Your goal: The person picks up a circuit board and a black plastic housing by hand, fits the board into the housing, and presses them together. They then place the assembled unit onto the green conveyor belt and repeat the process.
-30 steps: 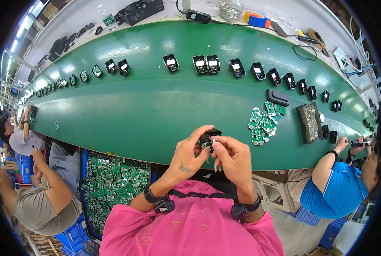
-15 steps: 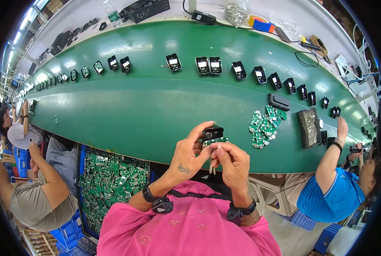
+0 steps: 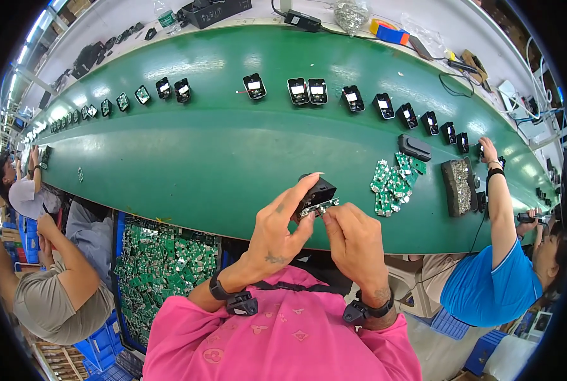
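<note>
My left hand (image 3: 274,230) is closed round a small black plastic housing (image 3: 319,188), held tilted just above the near edge of the bench. A green circuit board (image 3: 322,207) with silvery parts lies across the housing's near side, with my left thumb against it. My right hand (image 3: 358,246) has its thumb and forefinger pinched together at the board's right end. Whatever sits between those fingertips is hidden. Closest to my hands on the bench is a loose pile of small green circuit boards (image 3: 391,188), off to the right.
Black housings with white patches (image 3: 309,92) stand in a long row along the green bench (image 3: 188,159). Right of the board pile are a dark case (image 3: 415,147) and a grey block (image 3: 459,187). A bin of boards (image 3: 169,267) sits lower left. Co-workers sit on both sides.
My right fingers have moved from in front of my left thumb to the board's right end. The housing has tilted more. The co-worker at right has reached farther along the row.
</note>
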A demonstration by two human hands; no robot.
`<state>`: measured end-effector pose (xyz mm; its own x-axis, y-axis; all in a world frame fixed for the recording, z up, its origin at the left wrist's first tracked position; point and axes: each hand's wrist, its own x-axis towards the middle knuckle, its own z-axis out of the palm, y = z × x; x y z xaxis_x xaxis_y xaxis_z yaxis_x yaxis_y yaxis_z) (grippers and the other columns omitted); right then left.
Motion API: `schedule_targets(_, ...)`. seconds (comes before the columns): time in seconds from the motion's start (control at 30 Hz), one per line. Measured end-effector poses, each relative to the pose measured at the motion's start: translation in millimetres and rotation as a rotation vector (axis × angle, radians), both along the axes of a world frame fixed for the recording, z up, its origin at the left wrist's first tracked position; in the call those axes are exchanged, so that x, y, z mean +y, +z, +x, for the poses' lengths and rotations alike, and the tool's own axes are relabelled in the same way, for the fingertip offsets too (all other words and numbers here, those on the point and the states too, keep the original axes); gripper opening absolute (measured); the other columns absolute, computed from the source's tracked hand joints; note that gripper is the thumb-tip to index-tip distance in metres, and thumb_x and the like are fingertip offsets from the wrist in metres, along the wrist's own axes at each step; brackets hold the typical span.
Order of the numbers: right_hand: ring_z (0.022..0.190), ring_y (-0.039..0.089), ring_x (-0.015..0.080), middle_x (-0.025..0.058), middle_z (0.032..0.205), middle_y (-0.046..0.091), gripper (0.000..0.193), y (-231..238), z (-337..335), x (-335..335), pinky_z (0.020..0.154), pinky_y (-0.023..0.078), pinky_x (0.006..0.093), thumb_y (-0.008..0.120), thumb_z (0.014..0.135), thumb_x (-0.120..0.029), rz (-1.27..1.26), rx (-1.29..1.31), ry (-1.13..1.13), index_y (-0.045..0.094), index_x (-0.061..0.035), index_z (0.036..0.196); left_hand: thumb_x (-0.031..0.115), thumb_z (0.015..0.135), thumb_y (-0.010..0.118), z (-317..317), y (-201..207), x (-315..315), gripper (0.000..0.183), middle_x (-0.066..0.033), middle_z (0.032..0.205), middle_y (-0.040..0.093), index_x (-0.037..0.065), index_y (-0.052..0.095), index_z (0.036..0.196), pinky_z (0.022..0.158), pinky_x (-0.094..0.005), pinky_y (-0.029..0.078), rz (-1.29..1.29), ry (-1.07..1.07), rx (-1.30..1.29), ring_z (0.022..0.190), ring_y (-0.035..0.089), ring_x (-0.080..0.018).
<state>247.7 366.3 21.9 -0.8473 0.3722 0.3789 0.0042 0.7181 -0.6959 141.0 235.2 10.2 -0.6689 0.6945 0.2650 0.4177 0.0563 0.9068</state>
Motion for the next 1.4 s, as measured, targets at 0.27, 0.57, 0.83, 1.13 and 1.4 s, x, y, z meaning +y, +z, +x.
schedule_targets(0.27, 0.069, 0.061, 0.0332, 0.0121, 0.078, 0.057, 0.006, 2, 3, 14, 0.059, 0.048, 0.0438, 0.064, 0.089, -0.005, 0.125, -0.135, 0.131, 0.060, -0.0024, 0.091, -0.007, 0.085, 0.062, 2, 1, 2, 0.064, -0.0147, 0.117, 0.066, 0.006, 0.048, 0.146, 0.083, -0.0314, 0.058, -0.022, -0.041, -0.185, 0.095, 0.069, -0.0171)
schedule_targets(0.57, 0.064, 0.060, 0.0340, 0.0121, 0.073, 0.058, 0.006, 4, 5, 17, 0.056, 0.047, 0.0447, 0.064, 0.089, -0.006, -0.001, -0.117, 0.100, 0.060, -0.0026, 0.087, -0.007, 0.082, 0.063, 3, 1, 5, 0.064, -0.0188, 0.119, 0.066, 0.006, 0.051, 0.143, 0.077, -0.0339, 0.058, -0.053, -0.056, 0.068, 0.093, 0.071, -0.0261)
schedule_targets(0.83, 0.065, 0.061, 0.0344, 0.0136, 0.074, 0.060, 0.009, 1, 6, 9, 0.056, 0.047, 0.0452, 0.063, 0.089, -0.006, 0.035, -0.128, 0.057, 0.058, -0.0017, 0.083, -0.002, 0.080, 0.065, 11, -9, 11, 0.068, -0.0183, 0.117, 0.065, 0.011, 0.050, 0.144, 0.071, -0.0410, 0.058, -0.049, 0.035, 0.396, 0.085, 0.068, -0.0357)
schedule_targets(1.13, 0.063, 0.060, 0.0320, 0.0134, 0.074, 0.060, 0.003, 8, 10, 20, 0.056, 0.046, 0.0412, 0.064, 0.087, -0.002, -0.144, -0.044, 0.129, 0.062, 0.0009, 0.087, -0.008, 0.086, 0.059, 5, 12, 5, 0.066, -0.0109, 0.116, 0.067, 0.005, 0.044, 0.149, 0.082, -0.0279, 0.058, 0.012, -0.071, -0.301, 0.096, 0.067, -0.0123)
schedule_targets(1.4, 0.066, 0.062, 0.0356, 0.0149, 0.075, 0.062, 0.003, 9, 10, 25, 0.057, 0.048, 0.0440, 0.063, 0.086, -0.002, -0.123, -0.109, 0.147, 0.061, 0.0002, 0.085, -0.006, 0.083, 0.062, 6, 11, 7, 0.065, -0.0144, 0.112, 0.069, 0.007, 0.049, 0.146, 0.078, -0.0297, 0.059, -0.073, -0.078, -0.056, 0.089, 0.071, -0.0173)
